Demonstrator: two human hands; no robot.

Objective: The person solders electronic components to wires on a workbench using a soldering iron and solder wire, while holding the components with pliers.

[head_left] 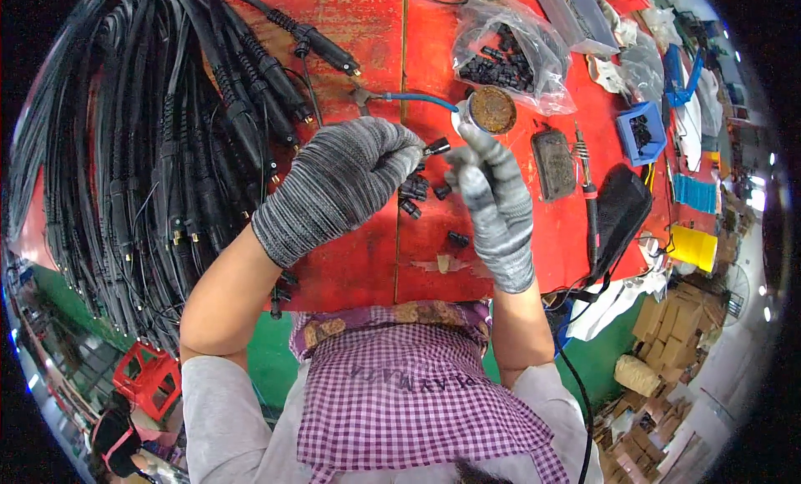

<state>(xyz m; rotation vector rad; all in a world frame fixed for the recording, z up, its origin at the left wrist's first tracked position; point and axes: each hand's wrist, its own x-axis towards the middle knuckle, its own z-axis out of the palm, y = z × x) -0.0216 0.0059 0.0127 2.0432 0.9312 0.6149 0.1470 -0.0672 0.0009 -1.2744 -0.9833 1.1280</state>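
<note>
Mind the cables (167, 150) massed on the left; note the left hand (342, 182) clamped on a black part (439, 146) mid-table, free end to the right, and hold it steady there, just beyond the loose parts (412, 189) to avoid scattering them. Bring the right hand (505, 215), poised right of the black part with finger and thumb apart (contact too blurred to call), in straight along its axis. Work clear of the iron (591, 209) farther right.
</note>
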